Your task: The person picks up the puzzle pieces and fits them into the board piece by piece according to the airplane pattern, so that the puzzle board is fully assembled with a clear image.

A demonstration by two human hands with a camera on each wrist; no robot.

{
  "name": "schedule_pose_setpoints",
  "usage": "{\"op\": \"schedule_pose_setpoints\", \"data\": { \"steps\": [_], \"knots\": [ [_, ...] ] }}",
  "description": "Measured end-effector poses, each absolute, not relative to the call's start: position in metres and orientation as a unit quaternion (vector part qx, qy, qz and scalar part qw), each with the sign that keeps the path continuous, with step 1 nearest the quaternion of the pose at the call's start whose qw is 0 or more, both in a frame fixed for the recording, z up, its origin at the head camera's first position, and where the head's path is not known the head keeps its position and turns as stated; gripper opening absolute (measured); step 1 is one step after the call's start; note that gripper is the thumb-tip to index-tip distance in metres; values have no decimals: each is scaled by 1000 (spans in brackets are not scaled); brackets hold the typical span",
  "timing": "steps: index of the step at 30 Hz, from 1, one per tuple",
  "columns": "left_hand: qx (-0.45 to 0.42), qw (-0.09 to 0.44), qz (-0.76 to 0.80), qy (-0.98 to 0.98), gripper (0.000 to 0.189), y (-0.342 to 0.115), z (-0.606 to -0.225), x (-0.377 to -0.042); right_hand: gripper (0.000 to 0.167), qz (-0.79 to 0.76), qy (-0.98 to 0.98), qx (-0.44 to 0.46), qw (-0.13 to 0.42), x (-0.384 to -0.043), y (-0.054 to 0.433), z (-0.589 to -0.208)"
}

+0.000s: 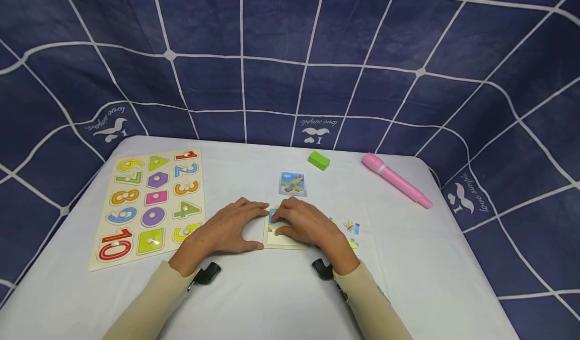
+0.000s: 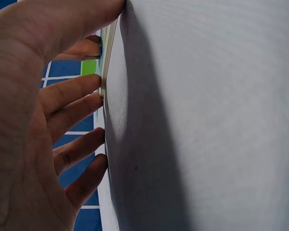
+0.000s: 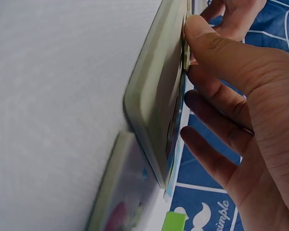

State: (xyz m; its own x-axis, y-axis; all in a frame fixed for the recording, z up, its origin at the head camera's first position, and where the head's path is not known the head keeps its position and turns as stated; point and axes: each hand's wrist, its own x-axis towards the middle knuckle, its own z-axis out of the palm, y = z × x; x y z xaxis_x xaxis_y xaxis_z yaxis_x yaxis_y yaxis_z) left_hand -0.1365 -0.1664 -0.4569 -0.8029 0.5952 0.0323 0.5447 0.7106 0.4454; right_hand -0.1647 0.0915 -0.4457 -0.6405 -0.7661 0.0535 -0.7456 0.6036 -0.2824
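1. Counter (image 1: 254,304): white cloth cover, running under both hands and out to either side; the left wrist view shows a broad shadow on it beside the left hand
2. Backdrop (image 1: 272,88): dark blue cloth with white grid lines, standing beyond the hands and along both sides; moustache prints with lettering appear straight ahead, to the left and to the right
3. Left hand (image 1: 231,229): fingers spread and gently bent, thumb well apart from them, nothing gripped; fingertips at the left edge of the puzzle tray (image 1: 290,246)
4. Right hand (image 1: 303,221): fingers bent over the puzzle tray, thumb and index finger pinching a puzzle piece (image 3: 186,60) at its face
5. Puzzle tray: flat on the counter between the hands, partly covered by the right hand
6. Loose pieces (image 1: 352,227): on the counter just to the right of the right hand
7. Aeroplane picture (image 1: 292,184): just beyond the right hand; green block (image 1: 319,160) farther beyond
8. Pink pen-shaped object (image 1: 396,180): beyond and well to the right of the right hand, lying at a slant
9. Number board (image 1: 97,264): left of the left hand, carrying knobbed numerals and shapes
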Motion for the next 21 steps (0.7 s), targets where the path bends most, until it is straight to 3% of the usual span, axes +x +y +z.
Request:
{"op": "schedule_pose_setpoints", "data": {
  "steps": [21],
  "knots": [
    [347, 84, 195, 914, 64, -166, -451, -133, 29, -136, 921, -365, 24, -162, 143, -434]
  ]
}}
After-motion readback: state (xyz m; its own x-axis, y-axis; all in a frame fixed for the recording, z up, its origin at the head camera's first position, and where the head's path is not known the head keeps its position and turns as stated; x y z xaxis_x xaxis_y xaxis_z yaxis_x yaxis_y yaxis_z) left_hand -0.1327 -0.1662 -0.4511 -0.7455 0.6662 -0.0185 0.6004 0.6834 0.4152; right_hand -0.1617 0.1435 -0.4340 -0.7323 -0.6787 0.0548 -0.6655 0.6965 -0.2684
